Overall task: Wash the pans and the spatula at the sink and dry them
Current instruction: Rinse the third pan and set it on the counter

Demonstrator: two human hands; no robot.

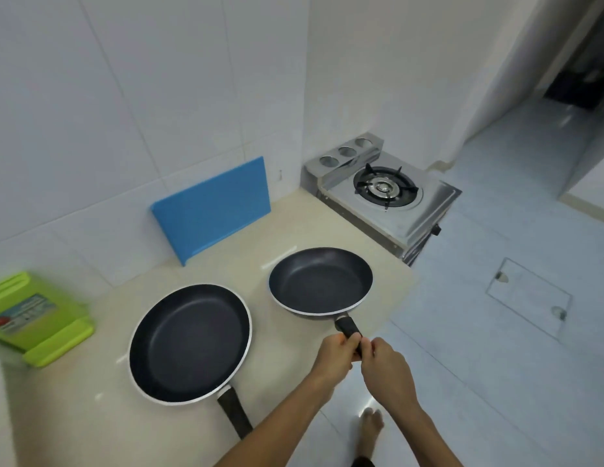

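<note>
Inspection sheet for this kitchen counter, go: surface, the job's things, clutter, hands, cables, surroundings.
Surface: beige countertop, a few light glints on it.
Job's things: large pan rests on the counter, handle toward the person; small pan near the counter's right edge; spatula and sink not in view.
Clutter: blue board leans on the tiled wall; green board at far left.
Hands: left hand and right hand both grip the small pan's handle.
Cables: nothing seen.
Surroundings: gas stove in the corner, burner bare; floor hatch to the right.
</note>
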